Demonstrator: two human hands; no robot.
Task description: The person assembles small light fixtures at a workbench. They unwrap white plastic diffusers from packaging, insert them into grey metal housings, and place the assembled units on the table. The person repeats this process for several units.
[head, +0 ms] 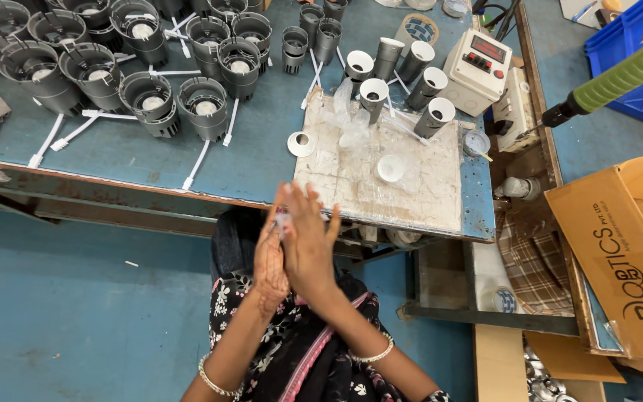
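While both hands are raised in front of the body, they are pressed flat against each other, palm to palm, with the fingers stretched and pointing toward the bench (254, 160). The left hand (269, 257) is partly hidden behind the right hand (310, 246). A small pale object (283, 218) is seen between the palms near the fingertips, but what it is cannot be told. The hands are held just in front of the near edge of the bench, below a worn white board (411, 190) that is laid on the blue surface. On this board a small white ring (301, 144), a white cup-shaped part (390, 167) and some clear plastic film (347, 119) are placed. Behind the board, several grey tubes with white caps (411, 71) are laid down, and many dark grey round housings (143, 93) with white wires are spread on the left part. A white meter box (476, 68) is standing to the right, and an open cardboard box (619, 246) is near the right border.
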